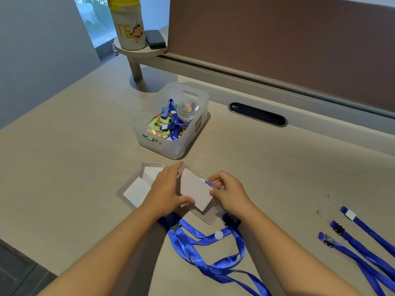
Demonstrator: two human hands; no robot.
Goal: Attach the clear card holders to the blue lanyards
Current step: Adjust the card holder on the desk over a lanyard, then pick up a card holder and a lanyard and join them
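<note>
A clear card holder [195, 192] with a white card inside lies tilted on the desk at centre. My left hand [168, 189] presses on its left edge, thumb on the card. My right hand [226, 192] pinches the clear strap end of a blue lanyard at the holder's top right corner. That blue lanyard [211, 248] loops on the desk just below my hands. Under my left hand lie two more clear card holders [136, 190] with white cards. Loose blue lanyards [361, 240] lie at the right.
A translucent plastic bin [193, 136] holding coloured binder clips, a small round tub and a blue lanyard stands behind the holders. A small raised shelf [136, 52] at the back carries a yellow-lidded bottle and a dark eraser. A partition wall runs behind the desk.
</note>
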